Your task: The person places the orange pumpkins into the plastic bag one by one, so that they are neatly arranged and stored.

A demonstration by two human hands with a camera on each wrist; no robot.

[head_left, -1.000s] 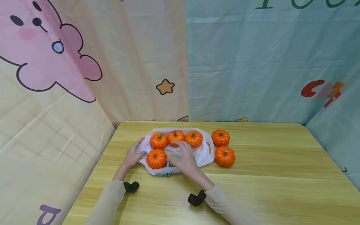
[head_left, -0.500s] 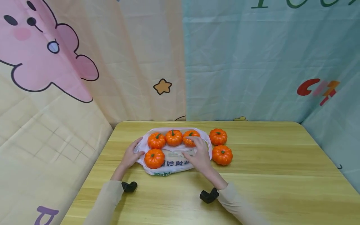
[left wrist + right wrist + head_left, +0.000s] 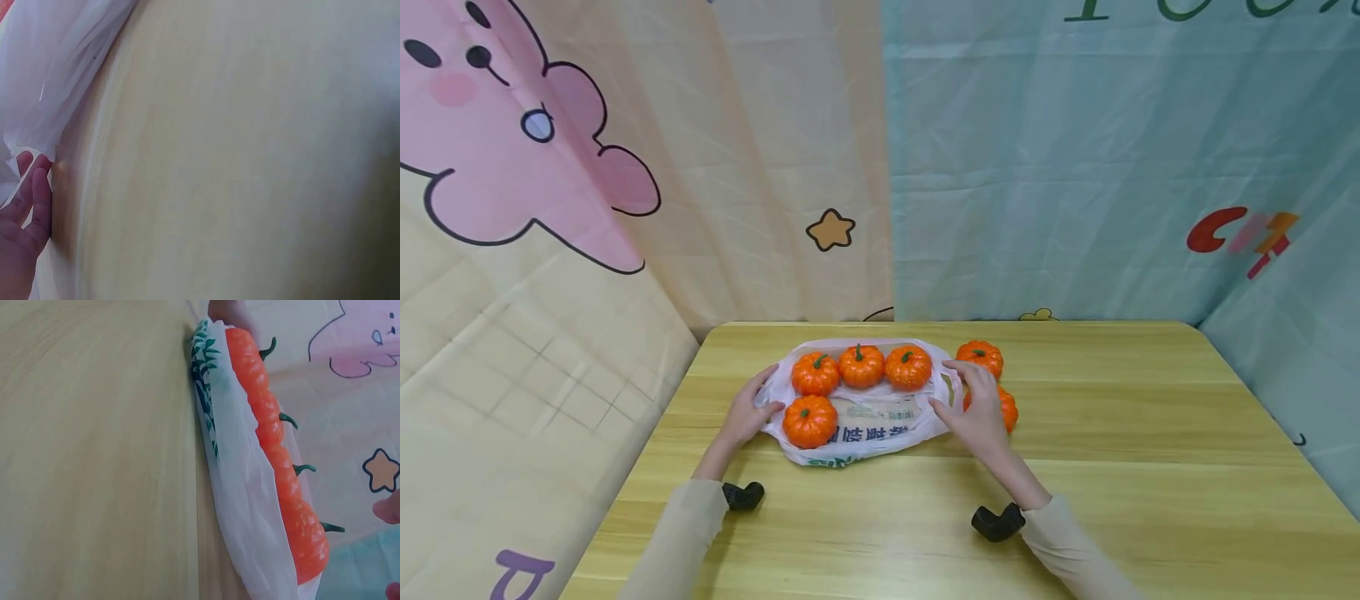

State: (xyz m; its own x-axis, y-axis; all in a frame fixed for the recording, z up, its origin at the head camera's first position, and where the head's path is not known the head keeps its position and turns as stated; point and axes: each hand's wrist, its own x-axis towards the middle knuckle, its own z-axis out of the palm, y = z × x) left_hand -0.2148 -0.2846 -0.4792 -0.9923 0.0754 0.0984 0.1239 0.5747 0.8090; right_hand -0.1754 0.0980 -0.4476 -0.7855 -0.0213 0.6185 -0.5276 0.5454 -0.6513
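Note:
A white plastic bag (image 3: 928, 421) with dark and green print lies spread open on the table. Three orange toy pumpkins (image 3: 861, 367) with green stems form its back row, and one more pumpkin (image 3: 809, 422) sits at its front left. My left hand (image 3: 748, 411) holds the bag's left end between thumb and fingers; in the left wrist view the hand (image 3: 25, 215) meets the bag's edge. My right hand (image 3: 979, 412) hovers by the bag's right end, thumb and fingers spread. It partly covers two pumpkins (image 3: 981, 357) outside the bag.
The wooden table (image 3: 1120, 467) reaches toward the right and front. Printed curtains (image 3: 1037, 167) hang behind it and at both sides. A black wrist device (image 3: 997, 523) sits on the right wrist, another device (image 3: 743, 497) on the left.
My right hand has moved right, from over the bag's middle to its right end beside the outer pumpkins. My left hand stays at the bag's left end. The view has shifted slightly.

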